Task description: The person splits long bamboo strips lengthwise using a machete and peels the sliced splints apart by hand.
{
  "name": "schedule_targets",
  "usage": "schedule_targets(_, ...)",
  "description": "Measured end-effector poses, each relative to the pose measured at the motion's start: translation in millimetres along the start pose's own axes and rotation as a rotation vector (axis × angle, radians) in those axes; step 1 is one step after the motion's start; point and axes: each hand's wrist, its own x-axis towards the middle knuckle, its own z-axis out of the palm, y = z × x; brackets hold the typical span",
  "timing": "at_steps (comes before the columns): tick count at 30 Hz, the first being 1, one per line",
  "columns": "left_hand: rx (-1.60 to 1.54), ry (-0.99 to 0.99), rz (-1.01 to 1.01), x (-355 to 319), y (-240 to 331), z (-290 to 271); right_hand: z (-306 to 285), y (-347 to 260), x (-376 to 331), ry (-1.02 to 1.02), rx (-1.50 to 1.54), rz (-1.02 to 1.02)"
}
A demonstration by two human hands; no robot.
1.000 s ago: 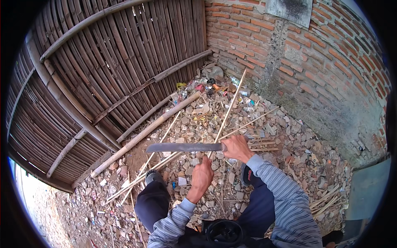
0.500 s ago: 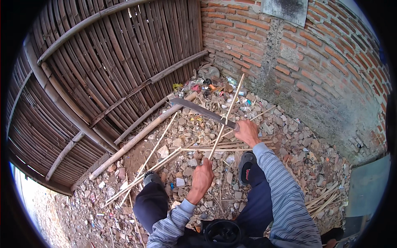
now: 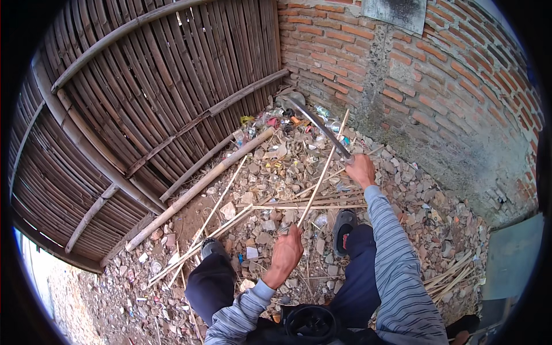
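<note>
My left hand (image 3: 286, 256) is closed around the lower end of a long pale bamboo strip (image 3: 317, 184), which slants up and away to the right. In my right hand (image 3: 362, 171) is the handle of a machete (image 3: 328, 134), its dark blade pointing up and to the left, toward the far corner. Blade and strip cross in view near the strip's upper part; whether they touch I cannot tell. More split bamboo strips (image 3: 339, 206) lie on the rubble beyond my feet, and others (image 3: 190, 253) lie beside my left shoe.
Stones and litter cover the ground (image 3: 402, 230). A thick bamboo pole (image 3: 198, 190) lies along the slatted bamboo fence (image 3: 149, 103) on the left. A brick wall (image 3: 437, 98) rises at the right. A pile of strips (image 3: 448, 279) lies at the lower right, near a grey panel (image 3: 512, 259).
My right hand has moved right and slightly up, and the machete has swung from lying across the strip to pointing farther upward. The strip's far end has shifted slightly right.
</note>
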Motion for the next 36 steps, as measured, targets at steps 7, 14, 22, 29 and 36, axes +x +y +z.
schedule_targets(7, -0.029, 0.03, 0.105, 3, 5, -1, -12, 115, 24, 0.162, 0.289, 0.351)
schedule_targets(14, -0.315, -0.08, -0.068, 25, 14, -33, -17, 64, -5, -0.085, 0.972, 0.42)
schedule_targets(22, -0.415, -0.163, -0.052, 36, -15, -38, -46, -39, -40, -0.403, 1.411, 0.375)
schedule_targets(29, -0.268, -0.397, -0.058, 17, -47, -10, -36, -64, -49, -0.453, 1.559, 0.37)
schedule_targets(36, -0.297, -0.466, -0.053, 12, -61, -11, -31, -65, -53, -0.508, 1.522, 0.304)
